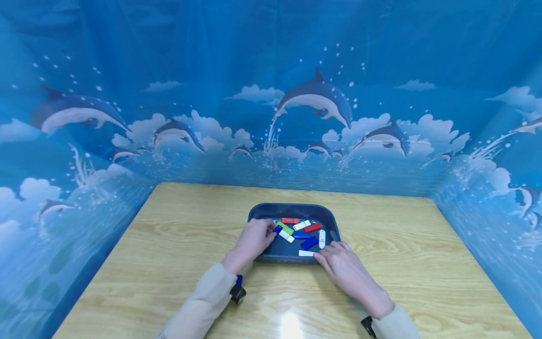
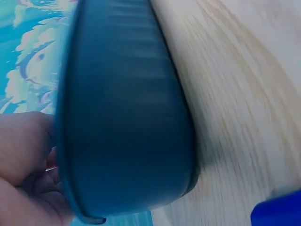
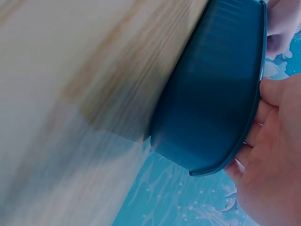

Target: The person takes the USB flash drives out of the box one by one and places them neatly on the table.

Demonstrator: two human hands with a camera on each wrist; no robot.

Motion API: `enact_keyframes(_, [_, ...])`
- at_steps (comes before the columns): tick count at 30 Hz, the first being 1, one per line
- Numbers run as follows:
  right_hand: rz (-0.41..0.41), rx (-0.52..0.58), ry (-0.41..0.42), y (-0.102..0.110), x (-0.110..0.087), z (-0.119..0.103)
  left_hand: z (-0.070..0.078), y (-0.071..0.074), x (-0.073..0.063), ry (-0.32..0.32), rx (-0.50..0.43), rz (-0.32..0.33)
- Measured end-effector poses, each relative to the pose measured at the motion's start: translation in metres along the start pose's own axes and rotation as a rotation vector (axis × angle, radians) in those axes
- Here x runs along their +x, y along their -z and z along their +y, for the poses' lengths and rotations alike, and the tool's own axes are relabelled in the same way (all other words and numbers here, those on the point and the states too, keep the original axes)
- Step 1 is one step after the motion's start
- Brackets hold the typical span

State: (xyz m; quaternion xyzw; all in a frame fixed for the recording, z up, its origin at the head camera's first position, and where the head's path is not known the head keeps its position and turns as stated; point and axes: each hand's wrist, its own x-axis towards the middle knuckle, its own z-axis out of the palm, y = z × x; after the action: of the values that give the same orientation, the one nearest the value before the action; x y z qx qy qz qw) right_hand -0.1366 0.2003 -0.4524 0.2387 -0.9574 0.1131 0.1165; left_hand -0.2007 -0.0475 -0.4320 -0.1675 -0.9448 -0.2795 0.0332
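Note:
A dark blue tray (image 1: pixel 292 259) holds several USB flash drives. Its outer wall fills the middle of both wrist views. My left hand (image 1: pixel 254 237) reaches over the tray's left side and pinches a blue flash drive (image 1: pixel 277 229). Just beneath lie a green flash drive (image 1: pixel 284 228) and a white one (image 1: pixel 286 236). At the front right corner, my right hand (image 1: pixel 344 264) has its fingers over the rim and pinches the end of a white flash drive (image 1: pixel 306 253). The rim hides most fingertips in the wrist views.
Red flash drives (image 1: pixel 313 228), a white one (image 1: pixel 322 238) and a dark blue one (image 1: pixel 309 243) lie in the tray. A blue object (image 1: pixel 239 280) sits on the wooden table (image 1: pixel 190 226) beside my left wrist. A dolphin-print curtain (image 1: pixel 271 117) surrounds the table.

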Motion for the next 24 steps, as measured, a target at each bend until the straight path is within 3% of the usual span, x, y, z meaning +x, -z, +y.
enact_keyframes(5, [0.000, -0.004, 0.006, 0.000, 0.000, 0.001, 0.002, 0.012, -0.011, 0.002, -0.151, 0.042])
enact_keyframes(10, [-0.010, -0.005, 0.003, 0.000, 0.000, 0.001, 0.003, 0.020, -0.025, 0.065, -0.276, 0.059])
enact_keyframes(15, [-0.018, 0.001, -0.001, -0.001, 0.000, 0.001, 0.004, 0.026, -0.040, 0.055, -0.331, 0.081])
enact_keyframes(24, [-0.017, 0.013, -0.002, 0.000, 0.000, 0.001, -0.005, 0.032, -0.067, 0.117, -0.406, 0.115])
